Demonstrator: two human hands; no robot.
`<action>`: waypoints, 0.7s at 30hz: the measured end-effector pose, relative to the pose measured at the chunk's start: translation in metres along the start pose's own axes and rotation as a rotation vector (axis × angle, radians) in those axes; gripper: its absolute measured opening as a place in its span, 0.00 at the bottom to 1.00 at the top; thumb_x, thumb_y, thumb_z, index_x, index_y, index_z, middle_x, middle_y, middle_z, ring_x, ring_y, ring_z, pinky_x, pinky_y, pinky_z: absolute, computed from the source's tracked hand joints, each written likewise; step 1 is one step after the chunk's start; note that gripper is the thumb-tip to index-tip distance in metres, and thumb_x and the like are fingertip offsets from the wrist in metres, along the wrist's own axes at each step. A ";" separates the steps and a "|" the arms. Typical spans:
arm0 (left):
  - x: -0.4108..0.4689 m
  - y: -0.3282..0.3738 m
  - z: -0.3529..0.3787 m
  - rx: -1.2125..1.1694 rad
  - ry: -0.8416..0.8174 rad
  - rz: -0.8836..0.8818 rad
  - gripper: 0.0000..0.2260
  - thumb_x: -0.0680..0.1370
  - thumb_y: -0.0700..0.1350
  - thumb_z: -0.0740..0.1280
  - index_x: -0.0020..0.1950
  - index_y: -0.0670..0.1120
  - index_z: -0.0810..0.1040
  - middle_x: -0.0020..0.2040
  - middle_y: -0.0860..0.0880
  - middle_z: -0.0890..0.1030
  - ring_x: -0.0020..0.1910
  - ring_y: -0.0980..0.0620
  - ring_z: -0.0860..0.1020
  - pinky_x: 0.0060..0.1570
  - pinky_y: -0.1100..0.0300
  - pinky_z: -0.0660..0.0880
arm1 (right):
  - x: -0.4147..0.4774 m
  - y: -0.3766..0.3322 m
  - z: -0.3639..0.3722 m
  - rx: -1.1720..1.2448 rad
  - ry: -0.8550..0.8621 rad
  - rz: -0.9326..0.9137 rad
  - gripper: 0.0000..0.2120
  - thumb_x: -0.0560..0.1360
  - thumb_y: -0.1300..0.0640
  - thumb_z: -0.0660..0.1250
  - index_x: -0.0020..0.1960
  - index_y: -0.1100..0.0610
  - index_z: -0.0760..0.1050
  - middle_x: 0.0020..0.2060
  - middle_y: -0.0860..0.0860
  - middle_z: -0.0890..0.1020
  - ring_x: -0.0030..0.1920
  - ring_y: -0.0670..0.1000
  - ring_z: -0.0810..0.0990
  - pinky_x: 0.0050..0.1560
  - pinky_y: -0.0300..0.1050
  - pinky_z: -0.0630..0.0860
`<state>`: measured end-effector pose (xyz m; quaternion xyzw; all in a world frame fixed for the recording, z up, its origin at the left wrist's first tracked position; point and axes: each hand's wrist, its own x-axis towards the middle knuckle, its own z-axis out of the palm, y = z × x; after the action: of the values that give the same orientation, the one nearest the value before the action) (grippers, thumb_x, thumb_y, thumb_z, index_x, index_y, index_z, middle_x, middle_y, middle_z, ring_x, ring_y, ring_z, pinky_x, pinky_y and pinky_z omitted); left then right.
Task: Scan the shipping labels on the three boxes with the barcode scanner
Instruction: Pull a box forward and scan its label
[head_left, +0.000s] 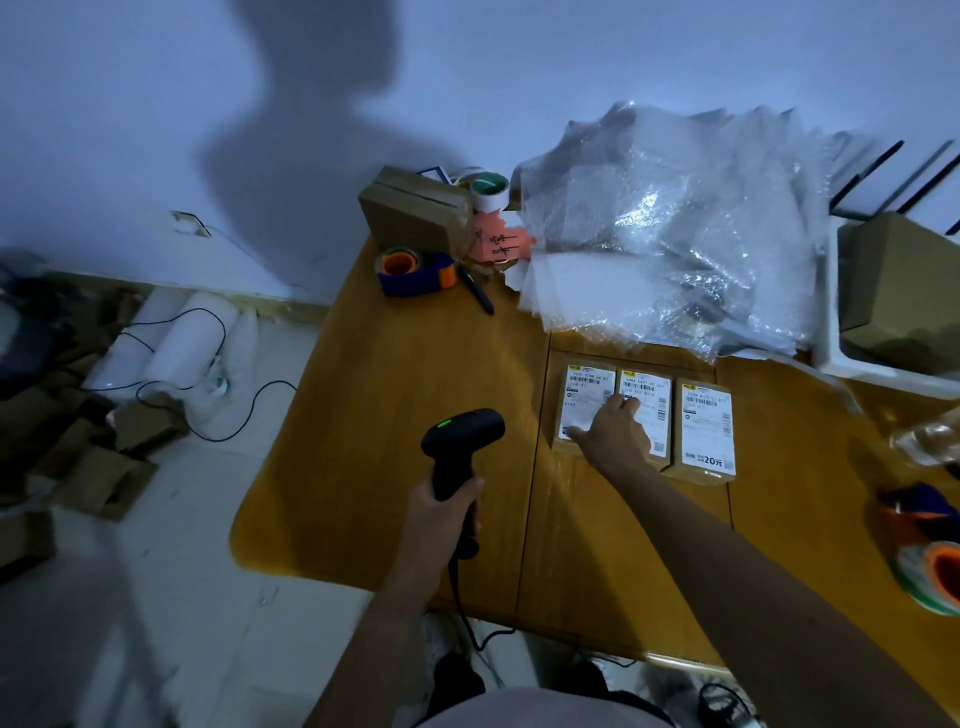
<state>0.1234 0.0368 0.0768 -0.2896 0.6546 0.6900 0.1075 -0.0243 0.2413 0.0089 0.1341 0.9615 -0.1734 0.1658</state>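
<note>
Three boxes sit side by side, touching, in a row on the wooden table right of centre in the frame, each with a white label on top. The left box and the middle box are partly covered by the right hand, which lies flat on them with fingers spread, palm down, gripping nothing; its thumb points left across the left box's label. The right box is uncovered, its label fully showing.

Lower centre, the left hand is closed around the handle of the black scanner, held upright above the table's left part, just left of the boxes. A green light glows on top of the scanner's head, and its cable hangs from the handle down past the table's near edge.

In the upper centre lie a tape dispenser, a pen, a brown carton and a roll of tape. A heap of bubble wrap fills the upper right, reaching almost to the boxes. A white bin stands at the right edge.
</note>
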 end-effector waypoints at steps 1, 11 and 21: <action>0.001 0.000 0.000 -0.002 0.000 -0.003 0.05 0.79 0.43 0.70 0.48 0.41 0.78 0.34 0.46 0.77 0.30 0.52 0.76 0.34 0.60 0.77 | 0.000 -0.002 0.000 -0.002 -0.001 0.005 0.42 0.74 0.43 0.73 0.76 0.62 0.57 0.73 0.62 0.62 0.61 0.65 0.78 0.53 0.56 0.78; 0.005 0.005 0.004 -0.010 0.027 0.002 0.08 0.78 0.43 0.71 0.51 0.39 0.79 0.33 0.47 0.78 0.30 0.51 0.76 0.37 0.55 0.77 | 0.005 -0.011 -0.007 -0.008 -0.054 0.078 0.48 0.72 0.41 0.75 0.77 0.65 0.54 0.75 0.63 0.58 0.66 0.63 0.75 0.56 0.55 0.77; 0.005 0.013 0.008 -0.086 0.038 0.016 0.05 0.78 0.43 0.71 0.50 0.42 0.80 0.33 0.48 0.78 0.30 0.51 0.76 0.39 0.55 0.77 | 0.013 -0.012 -0.015 -0.030 -0.121 0.094 0.55 0.70 0.39 0.75 0.79 0.67 0.48 0.75 0.64 0.61 0.72 0.63 0.69 0.65 0.55 0.73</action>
<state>0.1103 0.0413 0.0843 -0.3018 0.6285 0.7127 0.0770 -0.0437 0.2385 0.0212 0.1659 0.9448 -0.1588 0.2336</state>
